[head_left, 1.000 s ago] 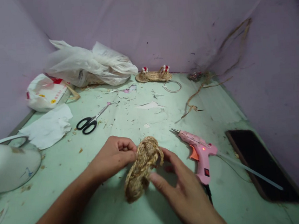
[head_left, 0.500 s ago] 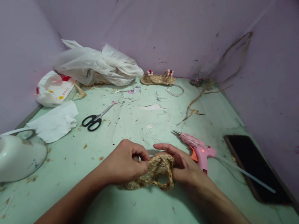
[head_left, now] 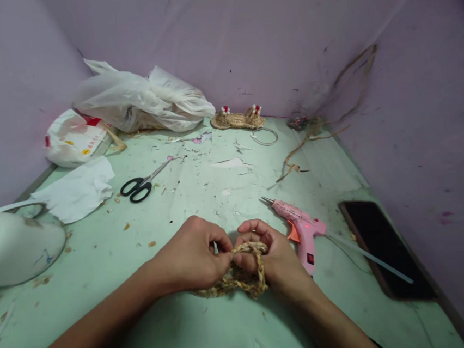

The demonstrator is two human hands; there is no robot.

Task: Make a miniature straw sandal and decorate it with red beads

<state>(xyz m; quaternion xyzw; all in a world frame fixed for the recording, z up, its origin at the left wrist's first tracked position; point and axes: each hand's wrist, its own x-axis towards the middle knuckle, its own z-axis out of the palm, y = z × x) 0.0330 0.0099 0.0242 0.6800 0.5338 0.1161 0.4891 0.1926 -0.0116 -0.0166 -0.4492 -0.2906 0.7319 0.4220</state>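
A small woven straw sandal (head_left: 241,274) lies low over the green table (head_left: 201,199), held between both my hands. My left hand (head_left: 192,254) is curled with its fingertips pinching the braided strap at the top. My right hand (head_left: 270,255) is closed on the same strap loop from the right side, fingers bent inward. Much of the sandal's sole is hidden under my hands.
A pink glue gun (head_left: 300,227) with a glue stick lies just right of my right hand, a dark phone (head_left: 380,244) beyond it. Black scissors (head_left: 138,185), white paper (head_left: 75,189), plastic bags (head_left: 139,103), a finished straw sandal (head_left: 237,119), a ring (head_left: 264,136), straw strands (head_left: 306,142) and a white bowl (head_left: 13,250) lie around.
The sandal went from tilted upright to lying flat near the table. My right hand, open a second ago, has closed on the strap loop beside my left.
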